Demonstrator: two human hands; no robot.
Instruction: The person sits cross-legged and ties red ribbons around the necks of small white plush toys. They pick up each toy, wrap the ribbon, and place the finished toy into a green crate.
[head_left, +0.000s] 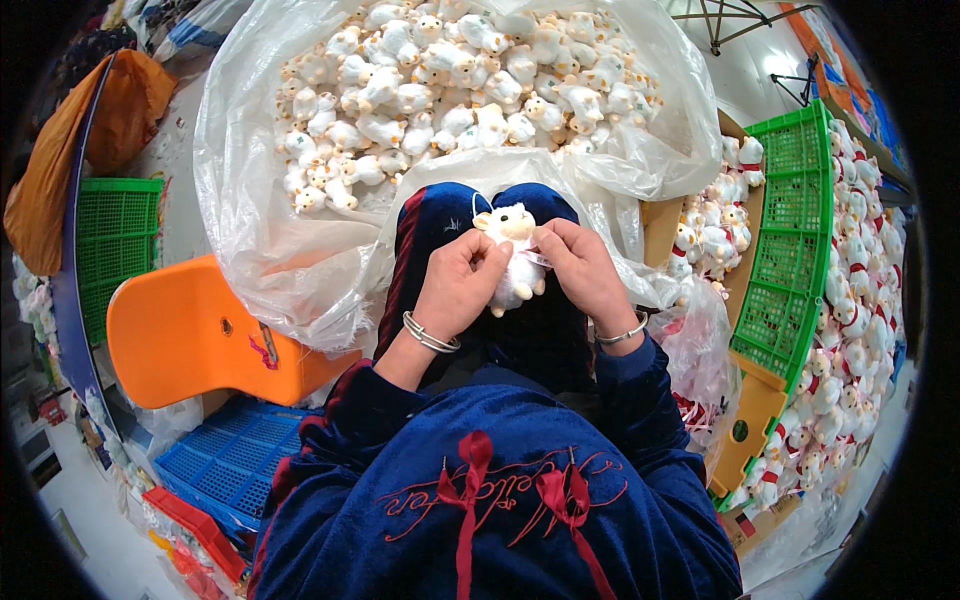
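A small white plush sheep [517, 272] with a cream face and a hanging loop is held upright above my lap. My left hand [461, 282] grips its side, thumb on the front of the body. On the other side, my right hand [583, 266] pinches a thin pinkish ribbon [537, 258] at the toy's neck between thumb and finger. Whether the ribbon goes all the way round the neck cannot be seen. Beyond my knees, a large clear plastic bag [250, 130] lies spread open with a heap of similar plush toys [440, 80] in it.
At right, a cardboard box [664, 225] holds toys with red neck ribbons, next to a green crate [788, 240] and a bigger pile of ribboned toys [845, 320]. An orange chair [170, 330] and a blue crate [235, 455] stand at left.
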